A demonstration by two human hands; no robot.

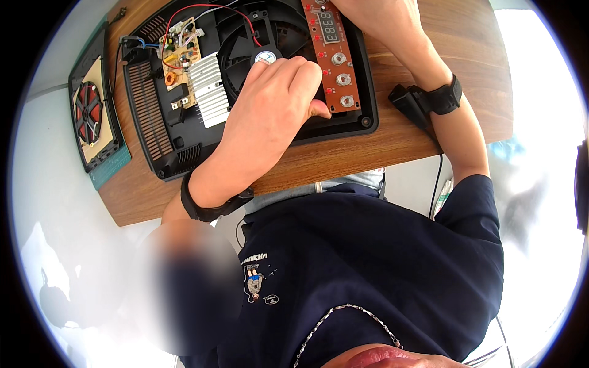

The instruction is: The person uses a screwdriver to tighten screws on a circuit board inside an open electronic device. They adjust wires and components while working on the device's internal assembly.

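An opened black appliance housing (367, 121) lies on the table with its inner parts exposed. My left hand (270, 110) reaches over its middle, fingers bent and close together beside the fan hub (265, 57). The left fingertips are hidden, so what they grip cannot be made out. The left thumb lies by the near end of an orange-red control board (334, 67), which has a digit display (328, 28) and several round buttons. My right hand (380, 18) is at the board's far end, cut off by the picture's top edge; its fingers do not show.
Left of the fan, the housing holds a silver finned heat sink (208, 89) and a tan circuit board (179, 52). A red wire (202, 6) arches toward the fan. Another black panel with a red-and-black coil (89, 113) stands at the far left. A black cable hangs near my right wrist.
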